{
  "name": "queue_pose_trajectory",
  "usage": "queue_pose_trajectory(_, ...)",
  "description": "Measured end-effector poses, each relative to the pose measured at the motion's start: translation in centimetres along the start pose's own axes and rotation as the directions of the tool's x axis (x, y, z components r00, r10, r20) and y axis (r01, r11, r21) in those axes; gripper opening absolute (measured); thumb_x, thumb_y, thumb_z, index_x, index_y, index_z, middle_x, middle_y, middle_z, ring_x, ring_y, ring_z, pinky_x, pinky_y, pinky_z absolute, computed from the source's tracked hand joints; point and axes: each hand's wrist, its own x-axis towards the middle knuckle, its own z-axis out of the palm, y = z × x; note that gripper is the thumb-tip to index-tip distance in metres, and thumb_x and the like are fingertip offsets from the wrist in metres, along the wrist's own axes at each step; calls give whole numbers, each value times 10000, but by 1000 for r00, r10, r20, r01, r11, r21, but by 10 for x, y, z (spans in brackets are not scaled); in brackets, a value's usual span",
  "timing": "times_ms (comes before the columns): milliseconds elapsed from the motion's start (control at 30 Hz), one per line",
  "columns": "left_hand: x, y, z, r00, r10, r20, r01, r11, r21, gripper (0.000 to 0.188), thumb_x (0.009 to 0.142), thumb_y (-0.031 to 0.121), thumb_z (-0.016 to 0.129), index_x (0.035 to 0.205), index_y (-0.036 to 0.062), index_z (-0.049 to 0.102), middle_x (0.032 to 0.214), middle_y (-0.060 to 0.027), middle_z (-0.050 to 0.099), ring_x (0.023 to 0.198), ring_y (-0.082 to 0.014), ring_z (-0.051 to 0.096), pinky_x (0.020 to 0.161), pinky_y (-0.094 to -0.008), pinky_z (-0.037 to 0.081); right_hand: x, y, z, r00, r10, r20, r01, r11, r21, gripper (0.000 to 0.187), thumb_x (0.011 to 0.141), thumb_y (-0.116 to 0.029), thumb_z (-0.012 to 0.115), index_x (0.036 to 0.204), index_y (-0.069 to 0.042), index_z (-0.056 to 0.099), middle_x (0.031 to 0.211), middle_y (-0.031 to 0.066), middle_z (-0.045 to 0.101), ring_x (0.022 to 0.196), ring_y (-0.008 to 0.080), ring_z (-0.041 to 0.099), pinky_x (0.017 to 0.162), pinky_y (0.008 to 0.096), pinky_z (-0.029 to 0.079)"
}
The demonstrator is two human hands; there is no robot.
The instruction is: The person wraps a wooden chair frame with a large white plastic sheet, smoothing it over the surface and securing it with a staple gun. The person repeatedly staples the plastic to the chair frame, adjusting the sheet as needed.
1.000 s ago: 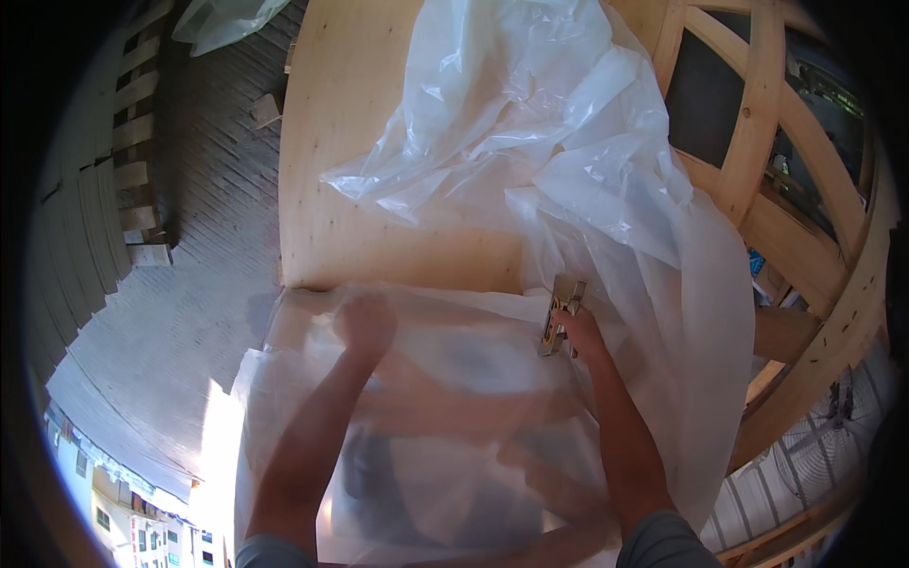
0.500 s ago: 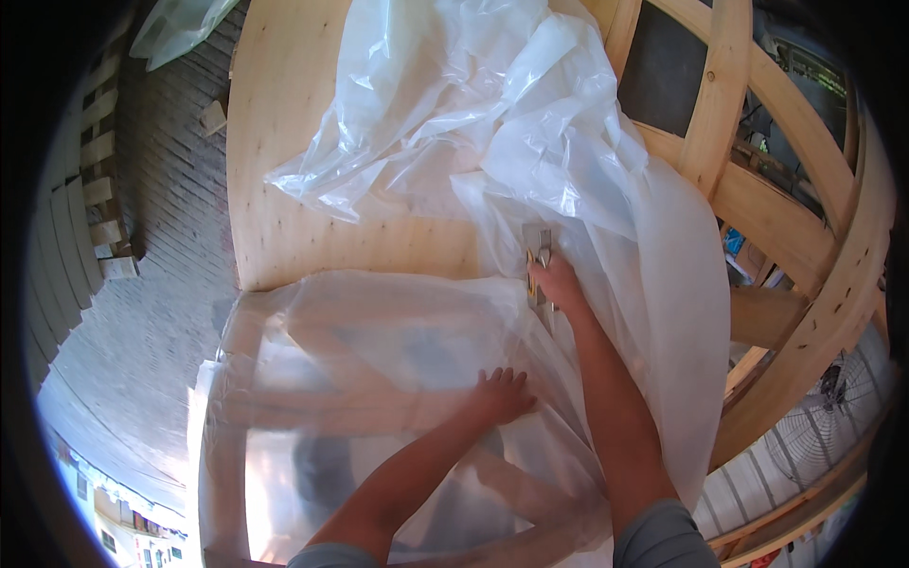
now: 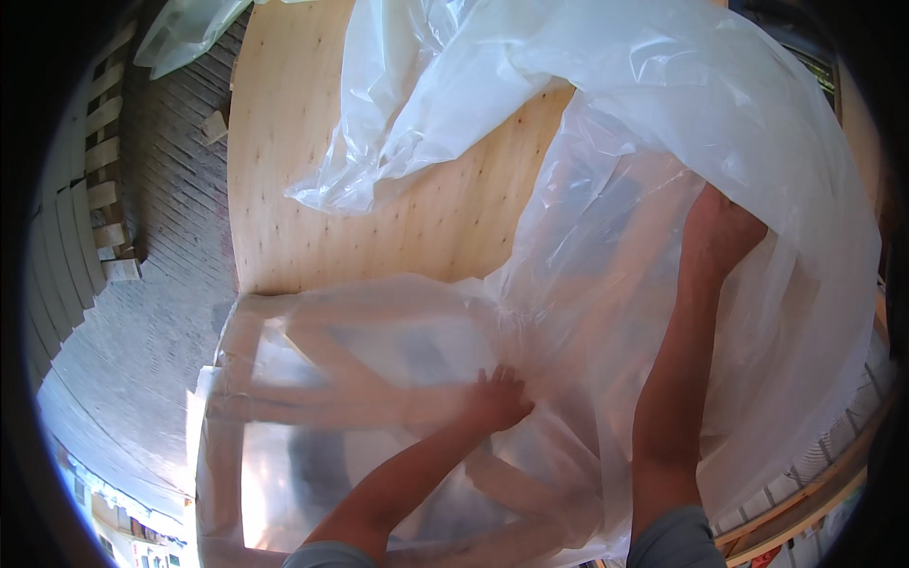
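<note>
A translucent plastic sheet [image 3: 653,66] spreads over a wooden frame and a plywood panel [image 3: 398,237]. Near the middle, my left hand [image 3: 500,399] lies on the sheet with its fingers apart, pressing it against the frame beneath. My right hand [image 3: 721,232] reaches far to the right, its back and wrist showing. A fold of the sheet covers its fingertips, which look curled; whatever they grip is hidden. The staple gun seen earlier is out of sight.
Wooden bars of the frame [image 3: 322,407] show through the sheet at lower left. A grey floor [image 3: 170,331] lies left, with small wood blocks [image 3: 118,270]. Another clear plastic piece [image 3: 189,33] is at upper left. Curved timber [image 3: 795,516] runs along the lower right.
My right hand has moved right and slightly up, from holding a staple gun to under a fold of the sheet. The sheet has swung right, baring more plywood. My left hand stays put.
</note>
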Motion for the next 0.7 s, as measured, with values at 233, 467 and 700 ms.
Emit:
queue_pose_trajectory(233,-10,30,-3,983,89,159,-81,995,-55,600,890,538,487,1294,96,526,1339,-113,517,1234,-319,442,1009,-522,323,-122,-33,-9,826,168,538,-197,980,-3,399,821,-153,693,1169,11,587,1008,216,649,923,376,621,822,441,498)
queue_pose_trajectory(467,-24,40,10,981,174,84,-165,981,-106,617,886,532,496,1328,102,510,1396,-121,477,1300,-360,394,1042,-552,286,-246,-14,3,-114,114,987,46,993,-110,380,858,-264,554,1157,-35,599,988,201,674,923,382,647,825,465,505)
queue_pose_trajectory(700,-41,40,15,975,218,46,-213,973,-92,607,920,487,470,1371,80,464,1443,-168,416,1337,-401,345,1063,-584,257,-327,45,60,-310,285,907,262,943,-207,282,844,-166,520,1031,-27,678,1002,165,693,936,337,670,815,454,513)
